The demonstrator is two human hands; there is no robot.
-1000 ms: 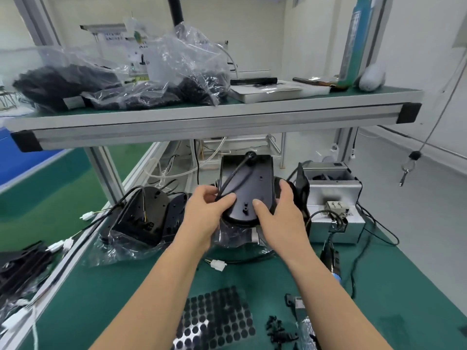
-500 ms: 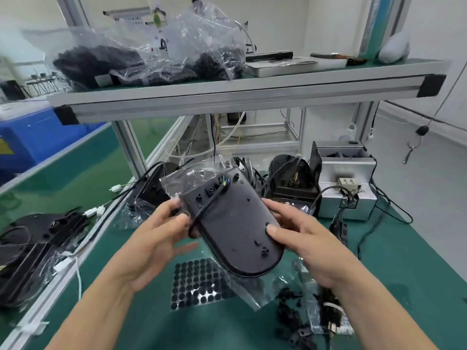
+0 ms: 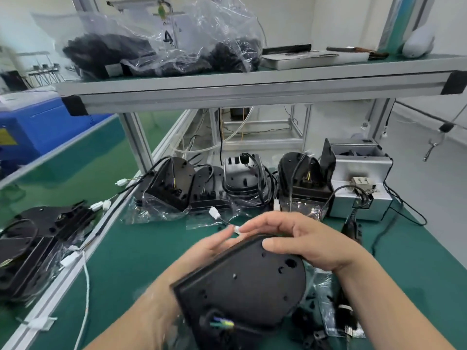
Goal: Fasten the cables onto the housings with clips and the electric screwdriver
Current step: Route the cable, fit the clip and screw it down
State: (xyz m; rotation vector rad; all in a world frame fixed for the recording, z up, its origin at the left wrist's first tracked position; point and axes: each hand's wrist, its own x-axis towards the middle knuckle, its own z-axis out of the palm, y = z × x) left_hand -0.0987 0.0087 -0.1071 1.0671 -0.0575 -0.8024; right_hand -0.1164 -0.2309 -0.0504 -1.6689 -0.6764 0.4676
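A black housing (image 3: 242, 281) is held up in the lower centre of the frame, above the green bench mat (image 3: 141, 251), its flat holed face turned toward the camera. The right hand (image 3: 300, 241) is laid over its upper right edge, with the thumb pressed on the face and the fingers curled over the far rim, so the housing is gripped there. The left hand (image 3: 214, 245) is seen at the upper left edge of the housing, blurred; its fingers are stretched out and only loosely bent, and whether they grip the housing or merely rest behind it cannot be told. A small white connector (image 3: 237, 229) is seen between the fingertips of the two hands (which hand has it cannot be made out). At the bottom edge of the housing, coloured wires (image 3: 222, 324) are seen emerging from a round opening.

A row of further housings with cables (image 3: 227, 183) is stood across the middle of the frame, some in clear bags. To their right, a grey metal box (image 3: 364, 178) is placed. Small black clips (image 3: 313, 337) are scattered at the lower right, and a screwdriver (image 3: 351, 231) is partly hidden behind the right wrist. Bags of black parts (image 3: 161, 49) are piled on the shelf at the upper left.
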